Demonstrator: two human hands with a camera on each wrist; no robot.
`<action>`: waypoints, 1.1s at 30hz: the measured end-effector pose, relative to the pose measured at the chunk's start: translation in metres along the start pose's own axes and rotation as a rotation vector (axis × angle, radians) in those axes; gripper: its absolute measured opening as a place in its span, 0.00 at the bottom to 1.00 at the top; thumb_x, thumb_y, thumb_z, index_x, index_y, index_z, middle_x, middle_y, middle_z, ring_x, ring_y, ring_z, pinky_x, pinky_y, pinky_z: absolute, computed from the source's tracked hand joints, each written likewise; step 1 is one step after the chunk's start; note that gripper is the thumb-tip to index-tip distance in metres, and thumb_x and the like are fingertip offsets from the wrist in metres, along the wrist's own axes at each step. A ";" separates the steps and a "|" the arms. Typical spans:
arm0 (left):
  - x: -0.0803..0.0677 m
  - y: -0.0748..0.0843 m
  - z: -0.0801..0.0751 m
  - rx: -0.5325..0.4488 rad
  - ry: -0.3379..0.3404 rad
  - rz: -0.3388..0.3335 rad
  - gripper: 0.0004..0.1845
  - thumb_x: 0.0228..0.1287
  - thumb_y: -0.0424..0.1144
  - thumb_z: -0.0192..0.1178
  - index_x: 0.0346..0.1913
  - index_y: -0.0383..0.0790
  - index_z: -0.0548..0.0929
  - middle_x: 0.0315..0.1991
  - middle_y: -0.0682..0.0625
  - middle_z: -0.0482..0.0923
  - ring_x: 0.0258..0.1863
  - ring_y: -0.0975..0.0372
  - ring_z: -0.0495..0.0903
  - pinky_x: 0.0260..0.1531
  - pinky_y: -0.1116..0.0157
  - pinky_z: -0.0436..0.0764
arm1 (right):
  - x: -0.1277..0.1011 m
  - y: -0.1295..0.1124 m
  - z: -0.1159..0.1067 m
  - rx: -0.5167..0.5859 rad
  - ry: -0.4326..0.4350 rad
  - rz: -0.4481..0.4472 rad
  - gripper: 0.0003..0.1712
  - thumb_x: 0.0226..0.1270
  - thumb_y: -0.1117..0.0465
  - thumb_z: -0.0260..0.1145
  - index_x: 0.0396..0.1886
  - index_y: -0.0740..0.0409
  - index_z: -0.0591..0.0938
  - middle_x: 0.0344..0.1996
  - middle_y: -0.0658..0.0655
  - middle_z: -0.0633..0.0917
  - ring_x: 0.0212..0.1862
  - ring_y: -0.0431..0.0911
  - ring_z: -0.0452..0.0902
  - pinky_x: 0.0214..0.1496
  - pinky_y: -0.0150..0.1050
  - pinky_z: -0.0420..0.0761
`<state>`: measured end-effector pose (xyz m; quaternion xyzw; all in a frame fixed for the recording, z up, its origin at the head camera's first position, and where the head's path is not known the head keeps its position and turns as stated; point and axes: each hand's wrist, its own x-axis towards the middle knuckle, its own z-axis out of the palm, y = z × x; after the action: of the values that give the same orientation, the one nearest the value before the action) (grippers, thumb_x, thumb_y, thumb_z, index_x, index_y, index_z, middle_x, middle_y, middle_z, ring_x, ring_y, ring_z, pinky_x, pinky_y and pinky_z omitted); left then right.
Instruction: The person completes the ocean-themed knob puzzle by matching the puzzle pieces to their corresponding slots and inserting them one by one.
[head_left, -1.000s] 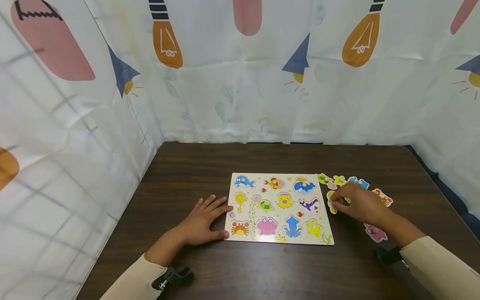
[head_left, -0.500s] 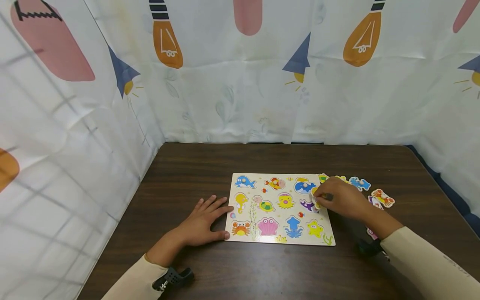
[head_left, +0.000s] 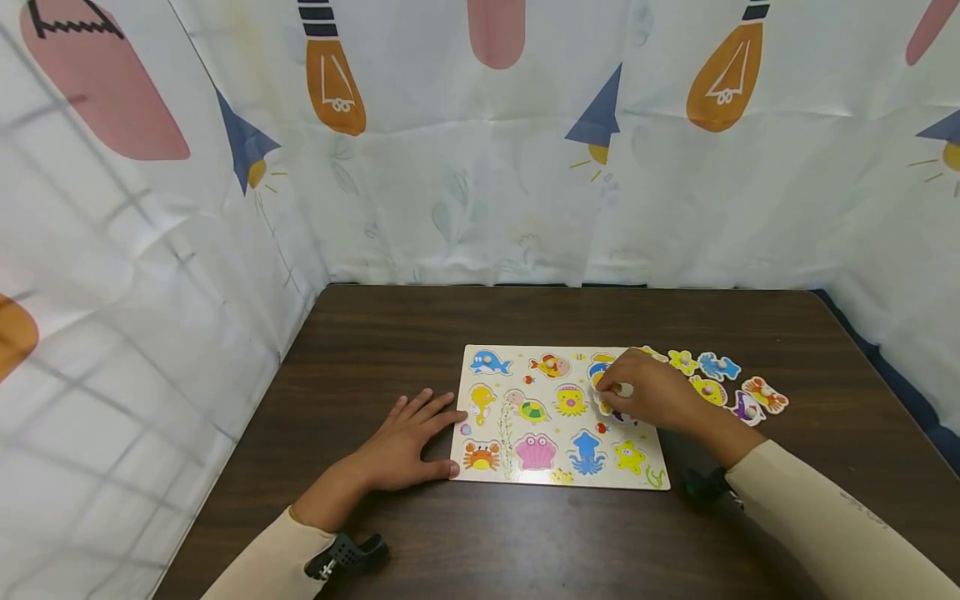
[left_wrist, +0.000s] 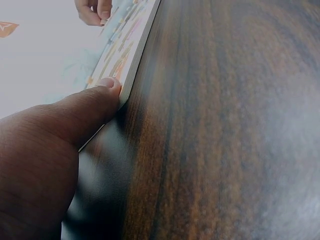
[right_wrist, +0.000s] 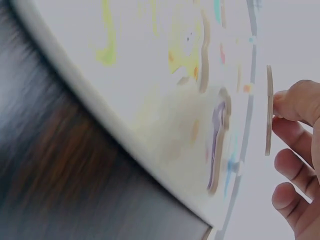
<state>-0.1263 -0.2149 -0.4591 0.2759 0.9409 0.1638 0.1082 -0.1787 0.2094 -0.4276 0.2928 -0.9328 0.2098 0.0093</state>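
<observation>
A pale peg-puzzle board (head_left: 491,429) with sea-animal shapes lies on the dark wooden table. My left hand (head_left: 401,446) rests at its left side, fingers spread and straight. In the left wrist view, the thumb (left_wrist: 95,102) presses on the board's near corner. Over the board's right part, my right hand (head_left: 652,390) pinches a yellow-and-white puzzle piece (head_left: 602,406) by its knob. The right wrist view shows that puzzle piece (right_wrist: 269,110) edge-on, held above the board between thumb and fingertip. A whale, a fish and another blue whale fill the top row.
Right of the board lie several loose pieces: a yellow star (head_left: 682,362), a blue squid (head_left: 718,367), a yellow piece (head_left: 708,389), an orange crab (head_left: 765,395) and a purple piece (head_left: 746,408). A patterned white curtain (head_left: 480,208) hangs behind the table (head_left: 405,325).
My right hand has picked up the yellow-and-white puzzle piece from beside the board and carried it left over the board. My left hand has stayed in place.
</observation>
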 end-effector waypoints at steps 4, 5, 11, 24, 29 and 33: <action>0.000 0.000 0.000 -0.002 -0.001 -0.004 0.43 0.62 0.72 0.60 0.78 0.63 0.65 0.82 0.54 0.52 0.81 0.49 0.43 0.75 0.40 0.39 | 0.006 -0.007 0.002 -0.013 -0.015 -0.019 0.06 0.63 0.56 0.77 0.40 0.44 0.93 0.37 0.38 0.86 0.45 0.41 0.77 0.42 0.41 0.82; 0.000 0.000 0.000 -0.003 -0.001 -0.004 0.43 0.62 0.72 0.60 0.78 0.63 0.65 0.82 0.54 0.52 0.81 0.49 0.43 0.75 0.40 0.39 | 0.008 -0.008 0.003 -0.013 -0.017 -0.024 0.06 0.63 0.56 0.77 0.40 0.44 0.93 0.37 0.38 0.86 0.45 0.41 0.77 0.42 0.41 0.82; 0.000 0.000 0.001 0.005 0.004 -0.001 0.43 0.62 0.73 0.59 0.78 0.64 0.65 0.81 0.54 0.52 0.81 0.49 0.43 0.75 0.39 0.39 | 0.016 -0.015 0.009 0.005 -0.027 -0.045 0.06 0.64 0.55 0.77 0.40 0.43 0.92 0.38 0.37 0.85 0.47 0.40 0.77 0.46 0.42 0.82; 0.000 -0.001 0.002 0.004 0.007 -0.003 0.43 0.62 0.73 0.59 0.78 0.64 0.65 0.81 0.54 0.53 0.81 0.49 0.44 0.75 0.39 0.40 | 0.034 -0.035 0.019 0.012 -0.066 -0.036 0.04 0.65 0.55 0.76 0.39 0.42 0.92 0.37 0.36 0.83 0.46 0.39 0.76 0.44 0.39 0.81; 0.000 -0.001 0.002 0.009 0.007 -0.003 0.43 0.62 0.73 0.59 0.78 0.64 0.65 0.81 0.54 0.52 0.81 0.49 0.44 0.75 0.39 0.40 | 0.041 -0.042 0.023 0.003 -0.067 -0.056 0.03 0.65 0.55 0.76 0.38 0.43 0.91 0.36 0.36 0.84 0.46 0.37 0.76 0.43 0.37 0.80; 0.000 0.000 0.002 0.008 0.005 -0.008 0.43 0.62 0.73 0.60 0.78 0.64 0.65 0.81 0.54 0.53 0.81 0.50 0.44 0.75 0.40 0.40 | 0.047 -0.047 0.027 0.009 -0.072 -0.078 0.03 0.65 0.55 0.76 0.38 0.44 0.91 0.36 0.36 0.84 0.46 0.38 0.75 0.43 0.36 0.81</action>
<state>-0.1256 -0.2149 -0.4611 0.2723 0.9429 0.1602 0.1053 -0.1889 0.1378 -0.4275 0.3362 -0.9195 0.2030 -0.0173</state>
